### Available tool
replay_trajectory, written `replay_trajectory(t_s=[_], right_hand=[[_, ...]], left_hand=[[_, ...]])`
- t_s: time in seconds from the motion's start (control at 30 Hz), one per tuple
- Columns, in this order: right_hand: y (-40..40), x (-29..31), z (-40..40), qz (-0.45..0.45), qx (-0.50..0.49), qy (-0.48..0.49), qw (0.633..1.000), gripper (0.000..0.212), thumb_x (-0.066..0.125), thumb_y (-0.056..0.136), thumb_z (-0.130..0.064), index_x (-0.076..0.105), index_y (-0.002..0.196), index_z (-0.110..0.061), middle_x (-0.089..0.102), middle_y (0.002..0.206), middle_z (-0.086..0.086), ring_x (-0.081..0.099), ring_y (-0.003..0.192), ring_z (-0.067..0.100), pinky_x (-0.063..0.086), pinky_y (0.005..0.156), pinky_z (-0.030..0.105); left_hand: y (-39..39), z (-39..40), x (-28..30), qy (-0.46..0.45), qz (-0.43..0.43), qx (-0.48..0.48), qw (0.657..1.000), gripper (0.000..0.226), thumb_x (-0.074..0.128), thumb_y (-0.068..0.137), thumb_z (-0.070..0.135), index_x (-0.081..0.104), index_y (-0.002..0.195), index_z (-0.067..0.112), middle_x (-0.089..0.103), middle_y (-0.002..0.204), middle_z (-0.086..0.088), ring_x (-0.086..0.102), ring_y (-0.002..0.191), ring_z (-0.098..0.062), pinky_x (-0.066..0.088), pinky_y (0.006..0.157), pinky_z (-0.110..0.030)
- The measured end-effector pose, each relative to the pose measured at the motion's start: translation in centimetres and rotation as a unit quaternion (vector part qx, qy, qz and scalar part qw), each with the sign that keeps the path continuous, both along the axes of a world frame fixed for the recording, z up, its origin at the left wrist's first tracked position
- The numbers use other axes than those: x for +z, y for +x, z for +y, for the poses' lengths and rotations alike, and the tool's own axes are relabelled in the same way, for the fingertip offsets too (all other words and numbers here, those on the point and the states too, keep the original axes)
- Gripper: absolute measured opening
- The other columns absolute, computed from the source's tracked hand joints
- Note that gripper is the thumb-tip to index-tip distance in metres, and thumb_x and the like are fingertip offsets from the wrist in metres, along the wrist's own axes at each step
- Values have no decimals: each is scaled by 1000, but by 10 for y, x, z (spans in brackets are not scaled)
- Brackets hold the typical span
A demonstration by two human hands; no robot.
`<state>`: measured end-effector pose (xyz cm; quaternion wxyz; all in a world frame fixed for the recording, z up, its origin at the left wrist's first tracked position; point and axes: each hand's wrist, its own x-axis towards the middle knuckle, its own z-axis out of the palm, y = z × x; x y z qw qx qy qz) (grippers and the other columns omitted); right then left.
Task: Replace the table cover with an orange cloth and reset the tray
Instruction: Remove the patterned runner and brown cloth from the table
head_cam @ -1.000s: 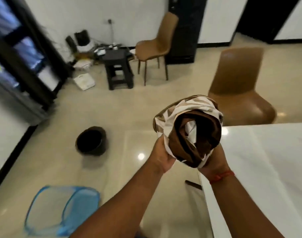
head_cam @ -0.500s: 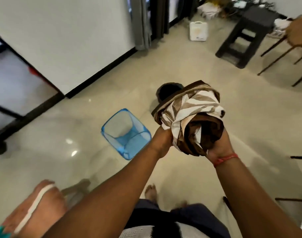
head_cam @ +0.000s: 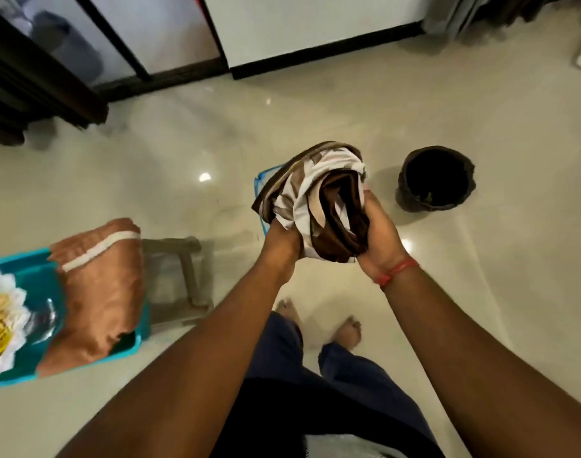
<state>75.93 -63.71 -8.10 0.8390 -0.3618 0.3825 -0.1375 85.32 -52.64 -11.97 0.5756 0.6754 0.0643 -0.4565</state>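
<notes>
Since a second ago: both hands are carrying the bundled old cover away from the white table, which is no longer showing, and the blue basket, then lying low and left of the arms, is now sitting directly under the bundle.
Left hand [head_cam: 282,241]: fingers are curling round the lower left side of the old cover [head_cam: 315,200], gripping it from beneath.
Right hand [head_cam: 380,233]: thumb and fingers are wrapping the right side of the same bundle, squeezing it against the left.
Old cover: brown-and-white cloth, being held as a tight wad in front of the body, above the floor.
Key relation: the blue basket [head_cam: 261,183] is peeking out just beyond and below the wad, nearer the left hand; a drop straight down and slightly forward looks likely to land it there.
Orange cloth [head_cam: 97,292]: folded, lying over the rim of the teal tray [head_cam: 31,276] on a stool [head_cam: 183,276] well to the left, closer to the left arm.
Black bin [head_cam: 436,178]: standing on the floor to the right, apart from the hands.
</notes>
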Motion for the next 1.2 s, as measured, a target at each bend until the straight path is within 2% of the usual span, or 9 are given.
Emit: replay_trajectory(t_s=[0.17, 0.47, 0.6, 0.7, 0.77, 0.83, 0.9, 1.03, 1.2], right_hand=[[46, -60, -12, 75, 62, -4, 995, 36, 51, 100, -30, 60, 133, -17, 68, 125, 8, 65, 116, 23, 51, 96, 38], [134, -176, -49, 192, 59, 36, 979, 34, 58, 92, -38, 72, 116, -18, 74, 113, 7, 70, 106, 26, 54, 96, 45], [151, -216, -69, 292, 103, -29, 950, 27, 61, 86, -32, 70, 106, -17, 72, 105, 7, 66, 105, 28, 50, 100, 54], [156, -228, -73, 358, 144, -70, 920, 39, 55, 97, -21, 51, 136, -14, 55, 131, 8, 52, 118, 28, 43, 104, 40], [155, -235, -72, 373, 171, -79, 909, 41, 53, 98, -15, 49, 138, -10, 57, 127, 7, 57, 107, 25, 43, 90, 32], [152, -236, -71, 391, 197, -83, 895, 38, 52, 99, -14, 50, 136, -5, 59, 123, 9, 59, 112, 29, 44, 90, 36], [148, -237, -69, 410, 223, -85, 880, 41, 52, 100, -17, 48, 138, -3, 54, 137, 17, 51, 127, 35, 43, 96, 36], [147, -231, -70, 411, 239, -96, 875, 43, 52, 100, -19, 45, 141, -6, 53, 140, 15, 51, 128, 32, 38, 83, 26], [139, -204, -69, 391, 308, -162, 852, 25, 56, 96, -22, 64, 115, -9, 64, 111, 16, 56, 95, 28, 42, 80, 31]], left_hand=[[33, -4, -64, 109, 6, 34, 993, 93, 72, 57, 80, 31, 135, 50, 63, 128, 9, 65, 112, -23, 56, 86, -52], [109, -47, -141, 118, 108, 32, 987, 39, 55, 90, 46, 52, 129, 39, 70, 117, 2, 69, 102, -24, 59, 78, -50], [130, -56, -182, 204, 118, -45, 971, 56, 54, 85, 41, 43, 140, 34, 62, 130, -1, 64, 104, -23, 58, 84, -41], [135, -60, -180, 232, 95, -129, 959, 47, 51, 98, 33, 40, 143, 23, 53, 123, 7, 58, 87, -11, 54, 59, -19], [135, -58, -187, 254, 76, -188, 946, 41, 51, 98, 32, 47, 136, 16, 57, 128, 1, 60, 94, -18, 54, 69, -24], [135, -56, -187, 265, 55, -222, 937, 44, 54, 96, 33, 50, 135, 14, 60, 129, -13, 61, 102, -26, 51, 74, -28], [134, -53, -187, 279, 47, -233, 930, 54, 50, 98, 36, 38, 147, 17, 51, 139, -12, 56, 111, -26, 43, 80, -27], [136, -48, -176, 290, 37, -236, 927, 59, 48, 100, 35, 27, 153, 17, 36, 154, -7, 46, 126, -23, 33, 87, -25], [126, -50, -142, 294, 18, -208, 933, 52, 48, 100, 32, 37, 147, 14, 44, 148, -11, 47, 128, -26, 33, 84, -24]])
